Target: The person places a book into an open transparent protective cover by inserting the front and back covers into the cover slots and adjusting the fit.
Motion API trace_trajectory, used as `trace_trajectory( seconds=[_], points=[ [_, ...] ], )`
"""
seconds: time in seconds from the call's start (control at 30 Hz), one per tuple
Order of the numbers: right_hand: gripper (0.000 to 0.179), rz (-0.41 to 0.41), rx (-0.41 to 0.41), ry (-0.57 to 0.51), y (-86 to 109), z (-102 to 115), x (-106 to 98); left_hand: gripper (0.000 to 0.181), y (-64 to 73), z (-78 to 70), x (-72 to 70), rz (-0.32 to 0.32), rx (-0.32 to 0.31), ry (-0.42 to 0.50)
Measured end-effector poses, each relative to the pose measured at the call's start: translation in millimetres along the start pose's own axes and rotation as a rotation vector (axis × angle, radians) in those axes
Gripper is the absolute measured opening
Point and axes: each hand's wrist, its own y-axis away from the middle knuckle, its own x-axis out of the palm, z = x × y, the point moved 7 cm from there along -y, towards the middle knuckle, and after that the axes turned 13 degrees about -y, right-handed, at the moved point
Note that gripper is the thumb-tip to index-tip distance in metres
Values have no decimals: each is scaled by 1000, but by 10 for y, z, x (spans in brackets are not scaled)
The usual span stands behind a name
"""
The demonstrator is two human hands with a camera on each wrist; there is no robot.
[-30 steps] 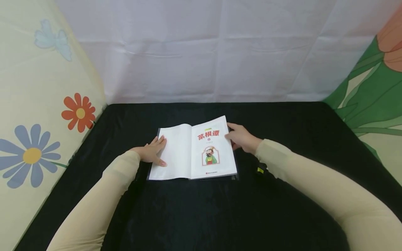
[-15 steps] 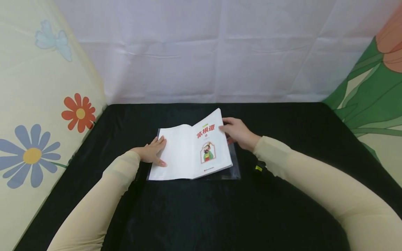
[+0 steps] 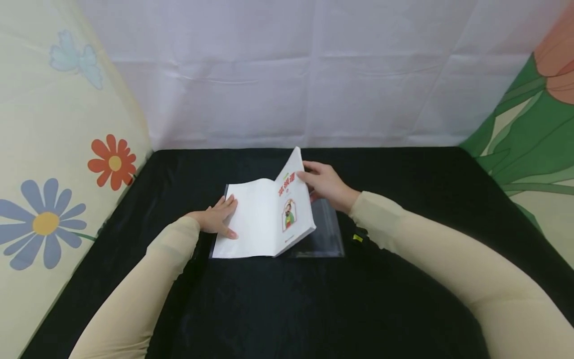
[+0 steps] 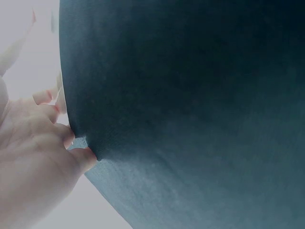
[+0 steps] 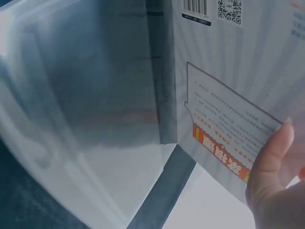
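Note:
A book lies open on the black cloth, its blank left page (image 3: pixel 253 219) flat and its thick page block (image 3: pixel 296 214) lifted, tilted up toward the left. Red characters and a small cartoon figure show on the facing page. My left hand (image 3: pixel 216 219) rests with spread fingers on the left page's outer edge; the left wrist view shows that hand (image 4: pixel 33 152) beside dark cloth. With thumb and fingers, my right hand (image 3: pixel 329 184) holds the block's outer edge. In the right wrist view, fingers lie against the printed back cover (image 5: pixel 224 62). A clear plastic cover (image 3: pixel 329 234) lies under the raised block.
Black cloth (image 3: pixel 251 304) covers the table. A white curtain (image 3: pixel 251 75) hangs behind it, with flower-printed cloth (image 3: pixel 27 124) on the left and leaf-printed cloth (image 3: pixel 538 144) on the right. A small yellow patch (image 3: pixel 357 238) shows under the right wrist.
My right hand has raised the page block and swung it up and leftward, uncovering more of the clear plastic cover. The left hand has stayed on the left page.

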Motion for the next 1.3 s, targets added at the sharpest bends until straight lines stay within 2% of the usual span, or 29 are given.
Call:
trace_trajectory(
  seconds=[0.27, 0.8, 1.03, 1.3],
  points=[
    [54, 33, -37, 11, -33, 63, 112, 106, 2, -4, -8, 0, 0, 5],
    [57, 98, -49, 25, -56, 146, 273, 107, -7, -8, 3, -1, 11, 16],
    [57, 84, -46, 47, -104, 147, 342, 109, 2, -7, 10, 11, -3, 12],
    [57, 76, -36, 52, -155, 135, 402, 107, 1, -12, -4, -7, 8, 11]
  ],
)
